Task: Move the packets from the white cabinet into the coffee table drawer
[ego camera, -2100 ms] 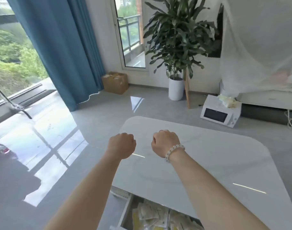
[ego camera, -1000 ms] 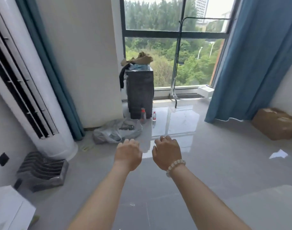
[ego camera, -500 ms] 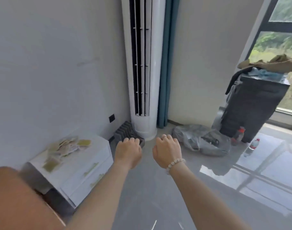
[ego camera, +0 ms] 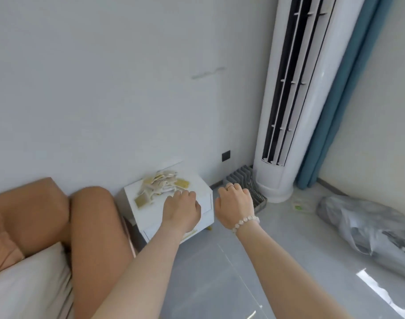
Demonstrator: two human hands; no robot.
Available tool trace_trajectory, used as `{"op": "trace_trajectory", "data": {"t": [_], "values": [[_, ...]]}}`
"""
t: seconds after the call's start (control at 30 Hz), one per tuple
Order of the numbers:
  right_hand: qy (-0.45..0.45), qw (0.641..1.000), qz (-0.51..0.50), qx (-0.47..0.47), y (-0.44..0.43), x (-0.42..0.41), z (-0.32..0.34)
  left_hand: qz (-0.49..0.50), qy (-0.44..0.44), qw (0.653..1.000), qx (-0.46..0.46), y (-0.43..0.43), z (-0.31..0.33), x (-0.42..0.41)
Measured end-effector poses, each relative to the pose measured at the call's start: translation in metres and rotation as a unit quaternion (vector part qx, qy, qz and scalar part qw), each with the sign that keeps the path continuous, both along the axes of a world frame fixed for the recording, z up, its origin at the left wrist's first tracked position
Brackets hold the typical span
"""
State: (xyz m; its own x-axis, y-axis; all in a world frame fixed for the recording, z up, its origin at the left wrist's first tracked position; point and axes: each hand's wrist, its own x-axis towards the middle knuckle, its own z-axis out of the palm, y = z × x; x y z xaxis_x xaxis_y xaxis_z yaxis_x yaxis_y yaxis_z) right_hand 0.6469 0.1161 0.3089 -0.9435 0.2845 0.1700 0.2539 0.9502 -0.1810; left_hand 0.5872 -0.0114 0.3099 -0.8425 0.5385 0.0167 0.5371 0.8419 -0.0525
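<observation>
Fetch step: we face cabinet (ego camera: 150, 214), packets (ego camera: 160, 187) piled on top. Left grip (ego camera: 182, 208), right grip (ego camera: 234, 207) curled, empty. Next: reach, gather packets.

- No text, label, brand, number or sign is showing clearly enough to be read.
- The packets (ego camera: 161, 188) lying on top of the white cabinet (ego camera: 206, 196) are appearing too blurred for any print to be made out.

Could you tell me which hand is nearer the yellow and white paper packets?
Left. The left hand is beside the packets; the right hand is farther off, past the white cabinet.
</observation>
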Motion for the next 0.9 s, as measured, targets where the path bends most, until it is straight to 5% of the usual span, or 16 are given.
{"op": "trace_trajectory", "data": {"t": [0.9], "values": [[-0.045,0.992,0.119,-0.008,-0.050,-0.309,-0.025,0.136,-0.004,0.991,0.017,-0.062,-0.021,-0.280]]}}
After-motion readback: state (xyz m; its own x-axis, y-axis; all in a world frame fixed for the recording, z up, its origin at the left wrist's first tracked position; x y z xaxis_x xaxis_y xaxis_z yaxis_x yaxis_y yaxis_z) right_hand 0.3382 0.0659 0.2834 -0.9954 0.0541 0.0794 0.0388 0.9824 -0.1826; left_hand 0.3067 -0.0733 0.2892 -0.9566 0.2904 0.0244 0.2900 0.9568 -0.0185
